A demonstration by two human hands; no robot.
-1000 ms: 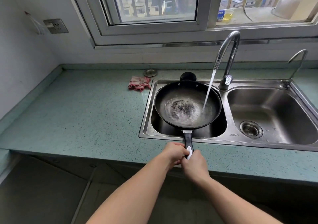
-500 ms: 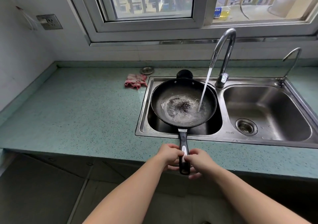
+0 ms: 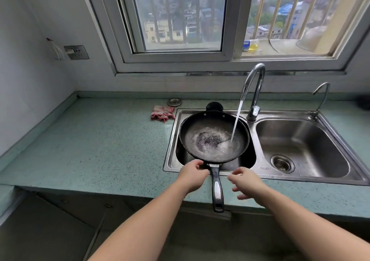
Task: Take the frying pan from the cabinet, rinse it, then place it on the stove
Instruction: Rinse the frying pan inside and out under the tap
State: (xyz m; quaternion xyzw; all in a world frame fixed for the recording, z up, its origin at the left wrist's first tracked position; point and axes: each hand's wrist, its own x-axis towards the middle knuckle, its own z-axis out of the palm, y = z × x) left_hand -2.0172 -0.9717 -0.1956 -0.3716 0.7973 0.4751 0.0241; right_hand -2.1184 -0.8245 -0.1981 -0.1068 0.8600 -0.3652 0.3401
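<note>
Grip frying pan (image 3: pixel 214 138) mid-handle, 6 o'clock of rim: stiff, water-heavy, probably slick. At handle root, left hand (image 3: pixel 192 175) curled, hold unclear; right hand (image 3: pixel 247 182) spread, empty.

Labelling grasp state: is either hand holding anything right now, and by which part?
Right hand is open, clear of the frying pan handle. Left hand sits against the handle's base by the rim; whether its fingers grip it cannot be told.

Frying pan (image 3: pixel 200 146) over left sink basin (image 3: pixel 172 156), handle (image 3: pixel 217 188) across counter (image 3: pixel 100 144); faucet (image 3: pixel 255 92) behind; cloth (image 3: pixel 162 113) on counter left of basin
</note>
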